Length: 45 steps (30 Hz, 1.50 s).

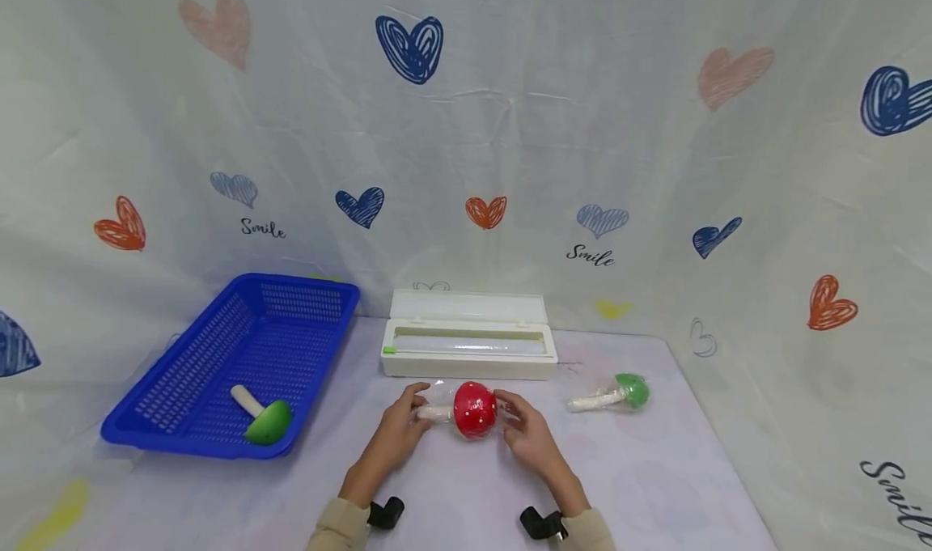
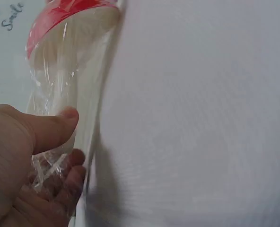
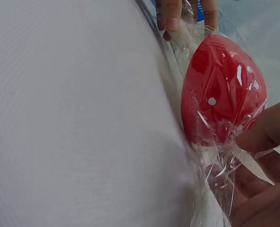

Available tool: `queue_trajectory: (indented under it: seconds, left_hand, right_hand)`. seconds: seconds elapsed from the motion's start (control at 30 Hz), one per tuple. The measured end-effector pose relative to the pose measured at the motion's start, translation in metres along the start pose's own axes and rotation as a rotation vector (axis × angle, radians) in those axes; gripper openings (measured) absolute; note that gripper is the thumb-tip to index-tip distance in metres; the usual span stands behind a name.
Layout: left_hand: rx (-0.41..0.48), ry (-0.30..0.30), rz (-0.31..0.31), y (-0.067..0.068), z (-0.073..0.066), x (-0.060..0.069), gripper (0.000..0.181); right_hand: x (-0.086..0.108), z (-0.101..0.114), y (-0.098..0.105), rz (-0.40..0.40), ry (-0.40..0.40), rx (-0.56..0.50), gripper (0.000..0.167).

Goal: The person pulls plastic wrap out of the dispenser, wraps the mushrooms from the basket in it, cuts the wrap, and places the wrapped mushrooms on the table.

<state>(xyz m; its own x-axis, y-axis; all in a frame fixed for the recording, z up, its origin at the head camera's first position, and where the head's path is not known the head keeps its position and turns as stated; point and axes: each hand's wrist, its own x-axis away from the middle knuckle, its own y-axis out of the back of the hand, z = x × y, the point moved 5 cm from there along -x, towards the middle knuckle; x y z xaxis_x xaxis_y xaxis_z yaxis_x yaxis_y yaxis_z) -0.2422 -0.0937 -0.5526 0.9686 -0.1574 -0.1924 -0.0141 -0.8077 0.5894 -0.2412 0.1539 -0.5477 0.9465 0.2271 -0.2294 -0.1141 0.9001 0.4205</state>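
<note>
A toy mushroom [image 1: 475, 410] with a white-dotted red cap and a pale stem lies on the table, wrapped in clear cling film. My left hand [image 1: 399, 426] grips its wrapped stem, thumb on the near side and fingers curled behind, as the left wrist view shows. At the cap end, my right hand [image 1: 529, 434] pinches the loose cling film [image 3: 220, 165] between thumb and fingers. The right thumb lies against the edge of the red cap [image 3: 225, 94]. Part of the stem is hidden by the left hand in the head view.
Behind the hands stands a white cling film dispenser [image 1: 469, 366] with its lid raised. At left, a blue basket [image 1: 320, 357] holds an unwrapped green mushroom [image 1: 268, 423]. A film-wrapped green mushroom [image 1: 630, 390] lies to the right. A heart-printed curtain [image 1: 510, 130] hangs behind the table.
</note>
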Motion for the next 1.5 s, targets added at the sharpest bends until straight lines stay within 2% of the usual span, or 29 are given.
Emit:
queue_trajectory:
  seconds: [0.07,0.2,0.33,0.43,0.6,0.77,0.87,0.93,1.03,1.1,1.27,1.4,1.5]
  left_hand:
    - [0.02,0.031,-0.026,0.002,0.003,0.002,0.054]
    - [0.027,0.073,-0.028,0.003,0.008,0.006,0.045]
    - [0.05,0.043,-0.038,0.001,0.007,0.008,0.036]
    - [0.045,0.026,-0.06,-0.001,0.006,0.007,0.036]
    - [0.032,0.082,-0.108,-0.001,0.01,0.006,0.041]
    - [0.136,0.126,-0.15,0.001,0.015,0.007,0.028]
    - [0.187,0.137,-0.16,0.001,0.016,0.007,0.018]
    - [0.195,0.141,-0.181,0.001,0.016,0.008,0.018]
    - [0.176,0.132,-0.203,0.001,0.016,0.01,0.023]
    - [0.13,0.12,-0.19,-0.001,0.016,0.01,0.026]
    - [0.085,0.088,-0.139,-0.006,0.017,0.01,0.034]
    - [0.135,0.114,-0.167,-0.005,0.015,0.008,0.029]
    - [0.135,0.094,-0.189,-0.003,0.008,0.005,0.025]
  right_hand:
    - [0.0,-0.002,0.0,-0.032,-0.011,0.001,0.045]
    - [0.0,-0.007,0.001,-0.108,-0.069,-0.002,0.026]
    - [-0.001,-0.011,-0.001,-0.17,-0.109,-0.001,0.017]
    - [-0.005,-0.01,-0.003,-0.233,-0.122,-0.018,0.013]
    - [-0.011,-0.011,-0.007,-0.33,-0.135,-0.037,0.014]
    - [-0.01,-0.015,-0.006,-0.392,-0.124,-0.11,0.015]
    - [-0.007,-0.019,-0.005,-0.407,-0.124,-0.183,0.014]
    - [-0.005,-0.022,-0.007,-0.386,-0.125,-0.229,0.017]
    - [-0.002,-0.023,-0.01,-0.348,-0.139,-0.288,0.022]
    - [0.0,-0.02,-0.01,-0.33,-0.145,-0.304,0.023]
    - [0.003,0.001,-0.003,-0.395,-0.1,-0.27,0.019]
    - [0.005,0.007,0.001,-0.452,-0.071,-0.28,0.017]
    - [0.003,0.005,0.003,-0.454,-0.081,-0.314,0.021]
